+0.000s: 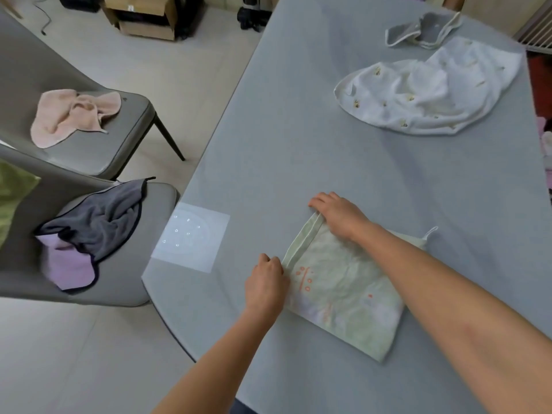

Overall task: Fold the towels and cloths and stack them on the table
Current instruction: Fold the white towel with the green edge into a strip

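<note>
Your left hand (265, 282) pinches the near corner of the pale green cloth (343, 288); your right hand (339, 215) pins the far corner, fingers curled on the hem. Cloth: flat on the grey surface (298, 130), folded edge running between both hands, bulk to their right. Right forearm hides part of its far edge.

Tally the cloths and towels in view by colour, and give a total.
Pale green: 1, the printed cloth under both hands on the table
White: 1
Grey with white trim: 1
Pink: 1, on the far chair
Dark grey and purple: 1, on the near chair
Olive green: 1, cut off at the left edge
Total: 6
</note>
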